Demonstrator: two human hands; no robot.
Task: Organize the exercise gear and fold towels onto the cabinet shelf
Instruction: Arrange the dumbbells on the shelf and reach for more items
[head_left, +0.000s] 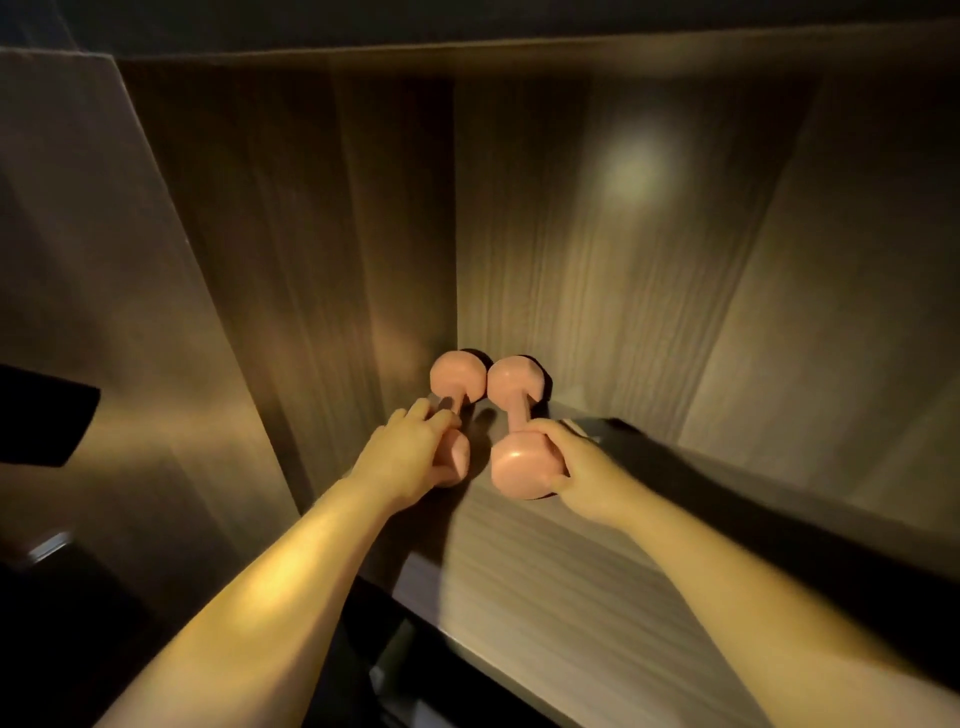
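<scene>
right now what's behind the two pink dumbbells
The cabinet's wooden back panel, with dark shadow at their far heads; contact there cannot be told. The left dumbbell and right dumbbell lie on the shelf; the left hand and right hand cover part of each near end.

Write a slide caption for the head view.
The left hand holds the left dumbbell and the right hand grips the right dumbbell, both pink, side by side on the wooden cabinet shelf.

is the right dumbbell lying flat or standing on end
Lying flat: the right dumbbell rests lengthwise on the shelf, handle pointing toward the back, right hand gripping its near head.
</scene>
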